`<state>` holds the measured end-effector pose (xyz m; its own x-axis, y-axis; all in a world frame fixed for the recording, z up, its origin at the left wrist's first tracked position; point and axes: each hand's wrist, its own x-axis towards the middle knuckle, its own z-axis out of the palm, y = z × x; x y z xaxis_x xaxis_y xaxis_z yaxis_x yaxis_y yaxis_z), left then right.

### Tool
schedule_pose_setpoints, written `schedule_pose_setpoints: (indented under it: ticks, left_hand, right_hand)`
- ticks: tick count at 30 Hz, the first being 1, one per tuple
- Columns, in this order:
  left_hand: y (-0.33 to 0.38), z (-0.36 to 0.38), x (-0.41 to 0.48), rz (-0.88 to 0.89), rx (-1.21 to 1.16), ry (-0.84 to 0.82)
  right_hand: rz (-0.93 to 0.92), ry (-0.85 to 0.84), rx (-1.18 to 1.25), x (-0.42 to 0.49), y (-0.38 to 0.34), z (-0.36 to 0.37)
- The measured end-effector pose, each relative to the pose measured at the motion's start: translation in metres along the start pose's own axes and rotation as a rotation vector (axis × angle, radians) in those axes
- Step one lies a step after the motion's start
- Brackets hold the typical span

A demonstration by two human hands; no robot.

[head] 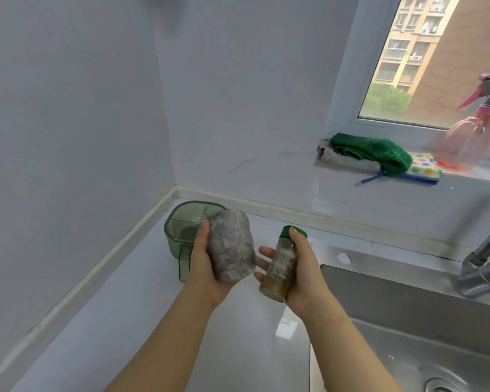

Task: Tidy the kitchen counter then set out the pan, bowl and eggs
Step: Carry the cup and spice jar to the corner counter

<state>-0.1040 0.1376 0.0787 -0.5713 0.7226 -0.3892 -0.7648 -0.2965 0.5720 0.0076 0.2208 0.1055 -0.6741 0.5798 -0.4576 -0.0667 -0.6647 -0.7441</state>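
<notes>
My left hand (203,264) grips a grey lumpy bundle wrapped in clear plastic (231,246), held above the white counter (119,321). Just to its right, my right hand (301,267) holds a spice jar (279,267) with a green cap and brownish contents, tilted slightly. Behind the bundle, a green translucent measuring cup (181,230) with a handle stands in the counter's back corner. No pan, bowl or eggs are in view.
A steel sink (422,321) with a drain lies to the right, its faucet (484,261) at the right edge. On the window sill rest a green cloth (376,149), a dotted sponge cloth (423,168) and a pink spray bottle (470,137). Walls close the left and back.
</notes>
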Motion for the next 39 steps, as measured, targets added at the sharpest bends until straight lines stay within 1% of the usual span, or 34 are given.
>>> schedule_pose_setpoints:
  ticks: [2, 6, 9, 11, 15, 21, 22, 25, 30, 34, 39]
  left_hand:
    - [0.002, 0.002, 0.002, -0.035, -0.03, -0.042]
    - [-0.001, 0.008, 0.006, -0.148, 0.058, -0.126]
    - [-0.01, 0.01, 0.009, -0.245, 0.142, -0.205]
    - [-0.018, 0.011, 0.01, -0.31, 0.156, -0.254]
    - [-0.044, 0.022, 0.004, -0.425, 0.204, -0.327]
    - [-0.104, 0.043, -0.034, -0.61, 0.33, -0.431]
    - [-0.117, 0.047, -0.045, -0.655, 0.36, -0.45]
    - [-0.145, 0.055, -0.074, -0.735, 0.443, -0.507]
    - [-0.188, 0.072, -0.133, -0.855, 0.516, -0.635]
    - [-0.237, 0.085, -0.197, -0.942, 0.597, -0.699]
    - [-0.306, 0.091, -0.291, -1.048, 0.703, -0.771]
  right_hand:
    - [-0.004, 0.084, 0.048, -0.001, 0.003, -0.004]
    - [-0.028, 0.243, 0.186, -0.005, 0.012, -0.013]
    - [-0.069, 0.286, 0.27, -0.014, 0.018, -0.016]
    - [-0.103, 0.316, 0.327, -0.022, 0.024, -0.022]
    - [-0.166, 0.417, 0.436, -0.046, 0.037, -0.044]
    - [-0.29, 0.659, 0.612, -0.111, 0.061, -0.086]
    - [-0.326, 0.702, 0.651, -0.128, 0.066, -0.094]
    - [-0.389, 0.765, 0.718, -0.166, 0.076, -0.11]
    - [-0.512, 0.879, 0.793, -0.231, 0.092, -0.135]
    - [-0.605, 0.976, 0.88, -0.306, 0.114, -0.168]
    - [-0.672, 1.164, 0.961, -0.412, 0.148, -0.208]
